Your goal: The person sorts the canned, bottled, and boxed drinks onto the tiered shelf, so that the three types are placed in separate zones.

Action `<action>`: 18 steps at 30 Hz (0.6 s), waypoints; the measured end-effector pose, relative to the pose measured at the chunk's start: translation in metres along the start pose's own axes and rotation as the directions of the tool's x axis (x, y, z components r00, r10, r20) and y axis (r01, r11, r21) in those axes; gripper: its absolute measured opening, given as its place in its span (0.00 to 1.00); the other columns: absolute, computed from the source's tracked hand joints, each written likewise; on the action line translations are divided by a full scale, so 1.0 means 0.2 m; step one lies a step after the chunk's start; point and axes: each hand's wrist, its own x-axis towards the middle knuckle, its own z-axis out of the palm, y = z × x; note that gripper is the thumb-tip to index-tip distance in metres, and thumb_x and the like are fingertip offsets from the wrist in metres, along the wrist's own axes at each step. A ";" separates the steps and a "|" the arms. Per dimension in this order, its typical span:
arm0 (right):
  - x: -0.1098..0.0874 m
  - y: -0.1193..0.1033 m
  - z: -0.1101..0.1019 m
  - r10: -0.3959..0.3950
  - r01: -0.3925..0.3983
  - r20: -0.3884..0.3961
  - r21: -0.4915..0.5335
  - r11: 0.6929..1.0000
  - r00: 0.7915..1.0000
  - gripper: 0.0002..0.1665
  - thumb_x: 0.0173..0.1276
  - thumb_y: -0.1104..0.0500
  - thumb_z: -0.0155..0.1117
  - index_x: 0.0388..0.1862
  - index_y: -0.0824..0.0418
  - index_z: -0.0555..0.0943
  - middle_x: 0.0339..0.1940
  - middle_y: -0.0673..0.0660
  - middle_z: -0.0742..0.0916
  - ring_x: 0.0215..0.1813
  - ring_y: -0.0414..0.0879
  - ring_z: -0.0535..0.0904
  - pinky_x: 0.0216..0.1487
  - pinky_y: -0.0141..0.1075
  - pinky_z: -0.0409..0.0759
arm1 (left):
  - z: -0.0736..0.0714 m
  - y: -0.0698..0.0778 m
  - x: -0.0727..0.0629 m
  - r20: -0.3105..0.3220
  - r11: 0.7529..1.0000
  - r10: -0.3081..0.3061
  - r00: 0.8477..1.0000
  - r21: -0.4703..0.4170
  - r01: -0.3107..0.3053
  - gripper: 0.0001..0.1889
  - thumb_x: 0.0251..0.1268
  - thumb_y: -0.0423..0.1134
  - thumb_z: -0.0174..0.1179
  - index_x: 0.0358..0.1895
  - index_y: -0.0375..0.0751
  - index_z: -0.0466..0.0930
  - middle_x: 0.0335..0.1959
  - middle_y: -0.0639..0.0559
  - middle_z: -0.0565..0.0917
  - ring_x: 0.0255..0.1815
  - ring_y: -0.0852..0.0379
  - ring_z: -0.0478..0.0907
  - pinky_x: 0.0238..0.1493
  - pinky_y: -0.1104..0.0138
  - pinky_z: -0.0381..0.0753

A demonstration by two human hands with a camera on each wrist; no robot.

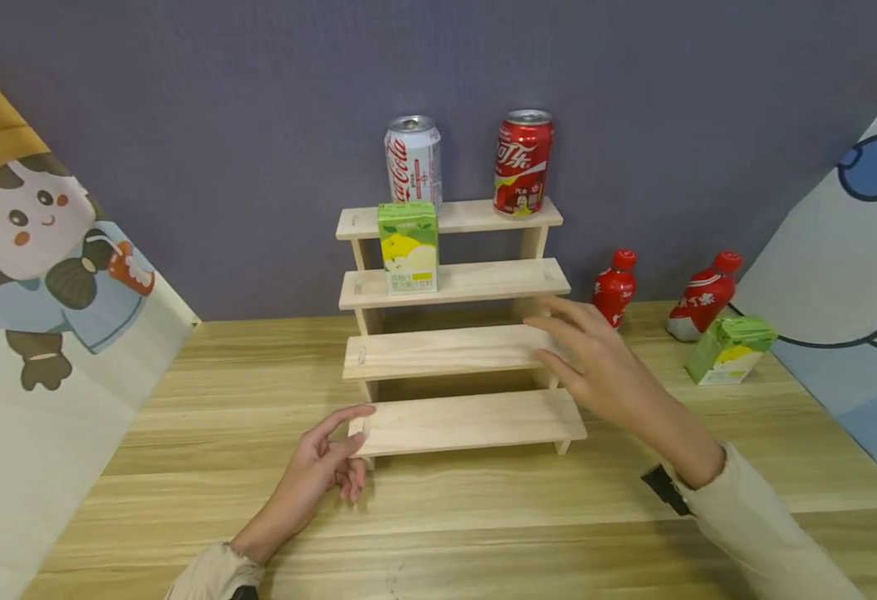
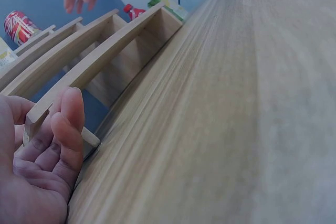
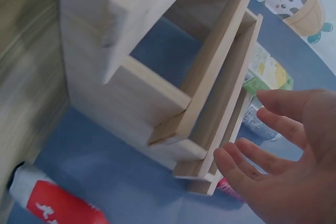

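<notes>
A four-step wooden display rack (image 1: 468,422) stands on the table against the dark wall. My left hand (image 1: 318,457) holds the left end of its lowest step, with thumb and fingers around the board in the left wrist view. My right hand (image 1: 596,358) hovers by the rack's right end near the upper middle steps, fingers spread and holding nothing. On the top step are a white Coca-Cola can (image 1: 414,158) at left and a red cola can (image 1: 523,162) at right. A green-and-yellow juice carton (image 1: 408,250) stands on the step below, partly hiding the white can.
Right of the rack, two red-capped bottles, one upright (image 1: 614,287) and one leaning (image 1: 704,296), stand near the wall. Another green juice carton (image 1: 731,350) is in front of the leaning bottle. Printed cartoon panels (image 1: 108,367) border both sides of the wood-grain table (image 1: 438,533).
</notes>
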 end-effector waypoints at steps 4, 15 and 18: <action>-0.03 0.05 0.00 0.014 -0.014 -0.006 -0.015 1.000 1.000 0.27 0.62 0.65 0.73 0.61 0.61 0.80 0.66 0.66 0.76 0.66 0.61 0.71 0.60 0.61 0.76 | 0.00 -0.01 0.00 0.001 1.000 -0.003 1.000 -0.011 0.003 0.25 0.79 0.40 0.51 0.73 0.39 0.62 0.17 0.48 0.83 0.14 0.57 0.78 0.14 0.71 0.76; -0.05 0.19 -0.10 0.043 -0.050 -0.063 -0.107 0.993 0.997 0.27 0.56 0.70 0.75 0.56 0.67 0.81 0.58 0.69 0.80 0.59 0.66 0.73 0.54 0.61 0.76 | 0.00 -0.01 0.00 0.008 1.000 0.008 1.000 -0.010 -0.008 0.24 0.79 0.40 0.51 0.73 0.38 0.62 0.17 0.48 0.83 0.14 0.57 0.78 0.14 0.71 0.75; -0.06 0.24 -0.15 0.110 -0.116 -0.048 -0.156 0.981 0.993 0.27 0.57 0.71 0.74 0.57 0.67 0.80 0.57 0.70 0.80 0.59 0.67 0.71 0.55 0.63 0.75 | -0.01 -0.01 0.01 0.014 1.000 0.012 1.000 -0.004 -0.012 0.24 0.79 0.40 0.50 0.73 0.38 0.62 0.18 0.48 0.83 0.14 0.57 0.78 0.14 0.71 0.75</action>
